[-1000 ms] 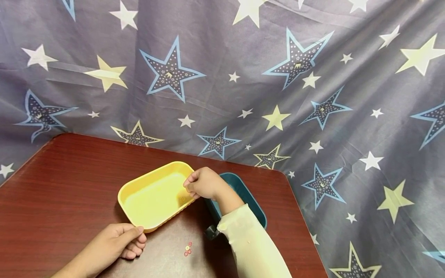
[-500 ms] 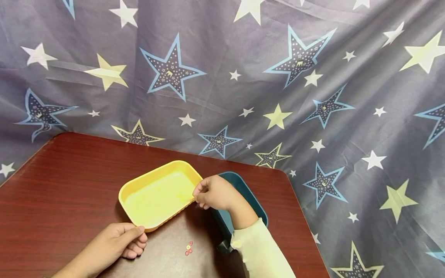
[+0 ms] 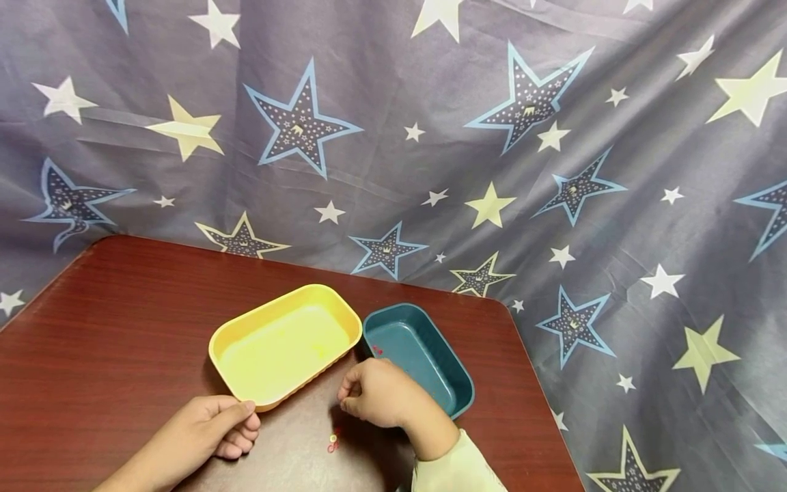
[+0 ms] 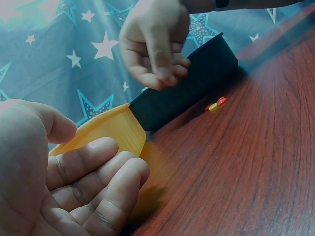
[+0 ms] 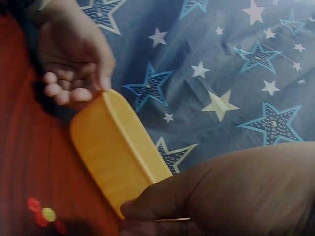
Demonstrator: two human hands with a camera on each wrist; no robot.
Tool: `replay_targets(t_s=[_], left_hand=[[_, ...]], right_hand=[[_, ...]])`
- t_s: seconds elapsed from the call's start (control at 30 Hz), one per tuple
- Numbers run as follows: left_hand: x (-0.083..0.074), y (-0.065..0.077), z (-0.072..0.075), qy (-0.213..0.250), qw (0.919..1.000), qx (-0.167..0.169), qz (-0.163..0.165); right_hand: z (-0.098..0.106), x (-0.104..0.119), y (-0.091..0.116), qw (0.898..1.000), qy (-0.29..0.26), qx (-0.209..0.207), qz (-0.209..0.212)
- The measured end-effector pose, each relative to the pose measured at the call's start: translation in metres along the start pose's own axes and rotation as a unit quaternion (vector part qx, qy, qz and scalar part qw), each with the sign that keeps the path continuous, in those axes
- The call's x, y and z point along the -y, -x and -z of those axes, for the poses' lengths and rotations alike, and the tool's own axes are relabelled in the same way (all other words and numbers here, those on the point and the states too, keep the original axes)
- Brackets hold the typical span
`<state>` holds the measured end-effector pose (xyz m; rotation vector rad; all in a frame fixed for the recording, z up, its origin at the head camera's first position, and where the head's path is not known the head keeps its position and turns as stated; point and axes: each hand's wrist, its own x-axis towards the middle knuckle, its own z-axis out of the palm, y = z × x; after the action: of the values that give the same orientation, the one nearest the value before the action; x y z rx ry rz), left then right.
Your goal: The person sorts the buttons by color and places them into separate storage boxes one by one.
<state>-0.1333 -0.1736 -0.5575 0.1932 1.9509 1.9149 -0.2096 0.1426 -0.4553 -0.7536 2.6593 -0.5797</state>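
Note:
My left hand (image 3: 218, 427) pinches the near left corner of a yellow plastic tray (image 3: 285, 393) between thumb and fingers; the left wrist view shows its other fingers curled below the rim. Over the table, just in front of a dark teal tray (image 3: 451, 362), hovers my right hand (image 3: 381, 396). Its fingers are loosely bent, and nothing shows between them in the left wrist view. Below and left of it lies a small cluster of red and yellow button-like discs (image 3: 333, 439). A few red discs (image 3: 377, 350) rest inside the teal tray, partly behind the right hand.
Both trays stand on a reddish-brown wooden table (image 3: 135, 307), their near ends almost meeting. A grey curtain (image 3: 393, 157) printed with stars hangs right behind the table's back and right edges.
My right hand has gone from over the yellow tray's right end back toward the discs on the table, uncovering much of the teal tray. The left hand keeps its hold on the rim.

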Motion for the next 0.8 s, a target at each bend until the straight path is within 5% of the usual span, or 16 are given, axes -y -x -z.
replay_targets(t_s=[0.47, 0.8], left_hand=[[0.001, -0.001, -0.001, 0.003, 1.0, 0.0, 0.002], [0.003, -0.001, -0.001, 0.002, 1.0, -0.004, 0.001]], right_hand=[[-0.035, 0.007, 0.018, 0.997, 0.063, 0.046, -0.004], [-0.048, 0.0, 0.016, 0.996, 0.087, 0.017, 0.028]])
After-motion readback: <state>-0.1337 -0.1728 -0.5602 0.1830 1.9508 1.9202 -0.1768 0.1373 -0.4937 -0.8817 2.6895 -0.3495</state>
